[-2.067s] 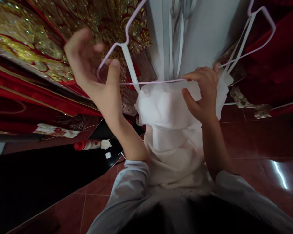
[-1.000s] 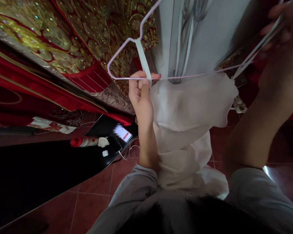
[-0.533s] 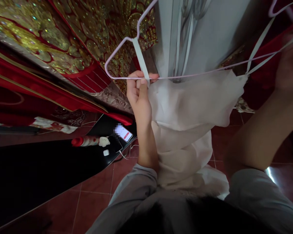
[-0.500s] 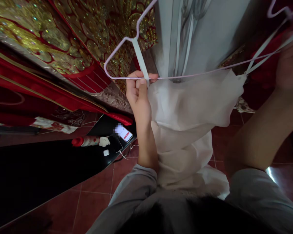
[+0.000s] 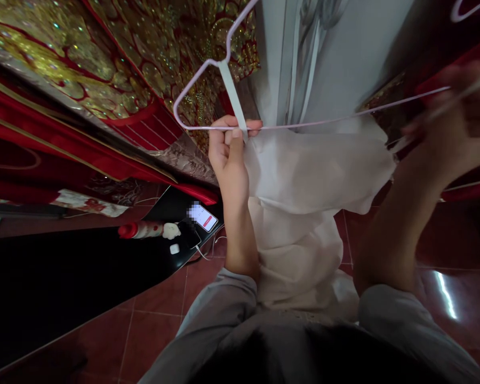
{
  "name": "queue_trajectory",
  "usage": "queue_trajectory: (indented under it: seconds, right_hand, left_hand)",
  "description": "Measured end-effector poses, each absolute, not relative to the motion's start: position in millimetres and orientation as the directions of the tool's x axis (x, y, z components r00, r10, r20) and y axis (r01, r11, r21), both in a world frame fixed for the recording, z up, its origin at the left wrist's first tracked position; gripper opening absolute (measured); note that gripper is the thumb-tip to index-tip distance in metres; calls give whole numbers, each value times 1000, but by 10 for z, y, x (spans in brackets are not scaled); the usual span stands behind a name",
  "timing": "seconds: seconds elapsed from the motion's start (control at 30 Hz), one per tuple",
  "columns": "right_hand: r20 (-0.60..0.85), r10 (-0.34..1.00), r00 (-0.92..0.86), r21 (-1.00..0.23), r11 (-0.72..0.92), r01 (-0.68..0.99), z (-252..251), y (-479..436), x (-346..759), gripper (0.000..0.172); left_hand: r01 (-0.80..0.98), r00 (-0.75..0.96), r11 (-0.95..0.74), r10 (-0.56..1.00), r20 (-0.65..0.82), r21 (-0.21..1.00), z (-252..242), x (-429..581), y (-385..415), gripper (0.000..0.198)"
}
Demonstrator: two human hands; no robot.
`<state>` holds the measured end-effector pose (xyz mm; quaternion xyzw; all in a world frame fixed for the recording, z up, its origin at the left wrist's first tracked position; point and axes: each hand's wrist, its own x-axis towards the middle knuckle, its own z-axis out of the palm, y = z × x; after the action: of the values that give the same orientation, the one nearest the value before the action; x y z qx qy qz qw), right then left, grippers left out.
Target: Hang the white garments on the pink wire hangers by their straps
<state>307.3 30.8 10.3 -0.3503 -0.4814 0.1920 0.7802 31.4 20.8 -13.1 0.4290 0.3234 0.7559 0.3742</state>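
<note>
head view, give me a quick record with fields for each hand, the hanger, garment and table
left hand: pinching strap at the hanger's lower bar
right hand: blurred, by hanger's right side, grip unclear
hanger: lilac
garment: whitish, draped below the bar
table: black, bearing red-capped bottle and lit phone

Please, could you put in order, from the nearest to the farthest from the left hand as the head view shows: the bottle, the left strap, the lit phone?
1. Left strap: between the thumb and fingers of the left hand.
2. Lit phone: below the hand and slightly left, on the black table.
3. Bottle: farther left, on the same table.
</note>
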Motion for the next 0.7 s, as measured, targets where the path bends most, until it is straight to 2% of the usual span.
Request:
queue_trajectory:
  seconds: [0.03, 0.07, 0.17, 0.3, 0.4, 0.47, 0.53, 0.63, 0.7]
  right_hand:
    - [707, 573, 415, -687, 697, 207, 114, 311, 2867, 33]
    - [698, 661, 276, -716, 642, 273, 122, 323, 2698, 28]
    - [670, 734, 114, -696, 567, 441, 114, 360, 2460, 9]
    - [686, 705, 181, -689, 548, 475, 71, 336, 2513, 18]
    - [694, 696, 181, -686, 566, 457, 34, 315, 2538, 17]
    - [688, 706, 167, -687, 561, 461, 10, 322, 2525, 17]
    - [689, 708, 151, -688, 574, 444, -15, 340, 2511, 20]
    - [716, 689, 113, -670, 632, 390, -46, 367, 2519, 20]
    - [725, 680, 105, -664, 651, 369, -60, 371, 2539, 16]
  left_hand:
    - [-282, -356, -517, 839, 413, 808, -121, 323, 201, 26]
    - [-274, -361, -524, 833, 418, 807, -113, 332, 192, 25]
    - [-223, -363, -535, 821, 440, 815, -117, 320, 139, 18]
    - [-38, -247, -456, 866, 434, 889, -123, 186, -22, 24]
    - [48, -176, -438, 881, 439, 898, 20, 57, -153, 28]
    - [-7, -214, -486, 854, 474, 874, 202, -22, -192, 20]
    - [-178, -288, -528, 835, 469, 830, 403, -107, -177, 16]
    - [-429, -328, -502, 861, 388, 751, 596, -246, -84, 26]
    - [-423, -412, -534, 833, 370, 732, 579, -319, -4, 36]
